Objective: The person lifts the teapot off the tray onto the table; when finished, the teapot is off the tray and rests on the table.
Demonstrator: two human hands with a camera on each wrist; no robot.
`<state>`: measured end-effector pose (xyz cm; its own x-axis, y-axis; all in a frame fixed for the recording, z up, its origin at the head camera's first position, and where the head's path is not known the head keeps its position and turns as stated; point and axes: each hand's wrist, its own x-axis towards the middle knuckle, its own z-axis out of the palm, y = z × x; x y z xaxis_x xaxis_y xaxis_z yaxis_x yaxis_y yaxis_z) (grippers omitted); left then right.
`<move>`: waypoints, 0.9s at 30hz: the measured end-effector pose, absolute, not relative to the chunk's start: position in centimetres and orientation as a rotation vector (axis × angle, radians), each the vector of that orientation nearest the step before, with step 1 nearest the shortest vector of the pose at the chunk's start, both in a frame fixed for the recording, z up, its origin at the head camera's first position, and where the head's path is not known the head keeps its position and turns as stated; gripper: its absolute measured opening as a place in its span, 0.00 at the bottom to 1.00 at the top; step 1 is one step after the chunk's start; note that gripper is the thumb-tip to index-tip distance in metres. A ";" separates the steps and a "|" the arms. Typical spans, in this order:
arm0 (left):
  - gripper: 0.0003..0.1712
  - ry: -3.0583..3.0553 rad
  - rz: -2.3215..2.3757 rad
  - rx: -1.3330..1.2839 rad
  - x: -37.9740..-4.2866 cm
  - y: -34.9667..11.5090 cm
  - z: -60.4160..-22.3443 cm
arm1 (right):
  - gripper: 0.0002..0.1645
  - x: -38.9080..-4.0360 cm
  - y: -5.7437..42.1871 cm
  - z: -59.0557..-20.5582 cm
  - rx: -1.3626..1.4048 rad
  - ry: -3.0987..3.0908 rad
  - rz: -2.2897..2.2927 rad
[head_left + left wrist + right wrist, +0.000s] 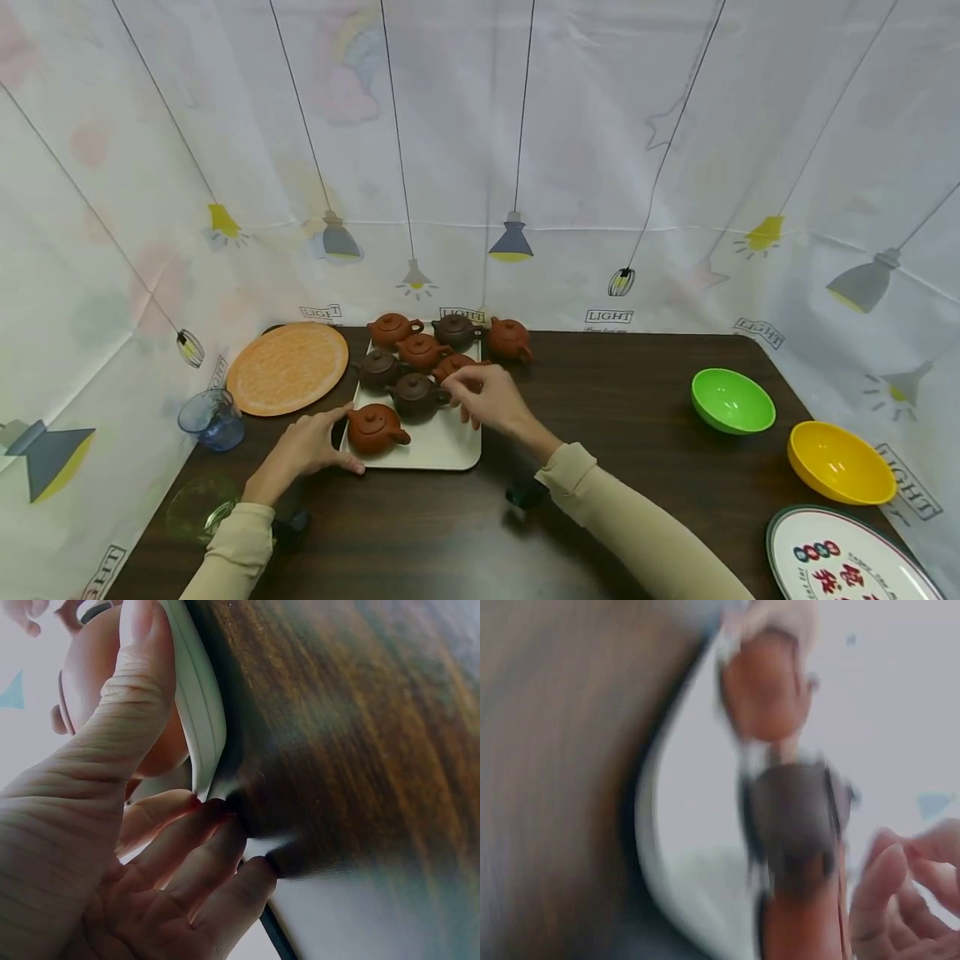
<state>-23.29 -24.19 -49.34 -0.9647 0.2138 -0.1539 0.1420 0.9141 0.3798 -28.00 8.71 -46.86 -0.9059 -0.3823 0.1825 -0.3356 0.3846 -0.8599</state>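
A white tray (pixel 442 442) carries several small teapots, some reddish-brown and some dark brown. My left hand (pixel 311 446) holds the tray's near left corner, thumb by the front edge and fingers along the left side. Just inside that corner sits a reddish-brown teapot (pixel 375 429), partly hidden behind my thumb (pixel 139 690) in the left wrist view. Over the tray's right side, my right hand (pixel 491 400) hovers with loosely bent fingers and nothing in them, close to the handle of a dark brown teapot (pixel 416 396). The right wrist view is blurred; a gap shows between that hand (pixel 907 907) and the teapots.
Another reddish-brown teapot (pixel 508 340) stands beyond the tray's right edge. To the left are an orange round mat (pixel 288 367), a blue glass cup (pixel 213 421) and a clear glass dish (pixel 198 508). A green bowl (pixel 732 402), a yellow bowl (pixel 840 462) and a printed plate (pixel 847 558) occupy the right.
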 end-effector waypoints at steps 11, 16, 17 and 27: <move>0.71 2.874 0.553 0.248 -23.1 -23.8 -49.1 | 0.23 -24.0 3.2 -48.7 -0.460 2.001 -1.590; 0.71 2.880 0.556 0.246 -22.9 -23.8 -49.1 | 0.18 -23.6 2.2 -49.4 -0.390 1.925 -1.756; 0.71 2.882 0.556 0.246 -22.9 -23.8 -49.1 | 0.17 -23.5 2.2 -49.4 -0.385 1.919 -1.770; 0.70 2.892 0.562 0.251 -22.7 -23.7 -49.1 | 0.16 -24.2 5.3 -46.8 -0.421 2.010 -1.771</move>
